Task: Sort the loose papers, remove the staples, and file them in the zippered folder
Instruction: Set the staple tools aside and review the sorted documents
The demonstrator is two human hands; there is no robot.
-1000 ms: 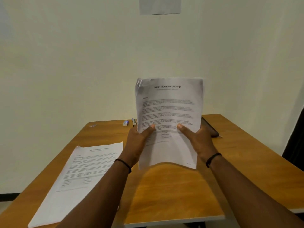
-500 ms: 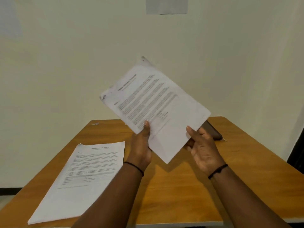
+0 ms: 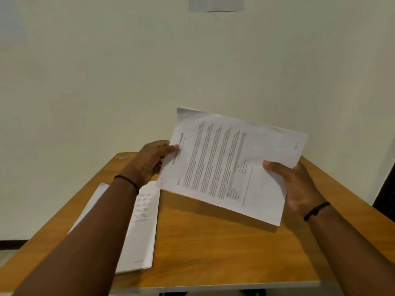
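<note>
A printed paper set (image 3: 230, 165) hangs in the air above the table, turned sideways with its heading at the left. My left hand (image 3: 149, 161) pinches its heading edge. My right hand (image 3: 297, 184) grips the opposite, bottom edge with the thumb on top. A second stack of printed papers (image 3: 141, 227) lies flat on the wooden table (image 3: 213, 253) at the left, partly hidden under my left forearm. The zippered folder is hidden behind the held papers.
A small crumpled scrap (image 3: 123, 157) lies at the table's far left corner. The table stands against a pale wall with a grey sheet (image 3: 215, 4) stuck high up. A dark object (image 3: 384, 193) stands at the right edge of view.
The held papers have turned from upright to sideways and moved to the right. My left hand shifted from the bottom edge to the heading edge; my right hand moved out to the right.
</note>
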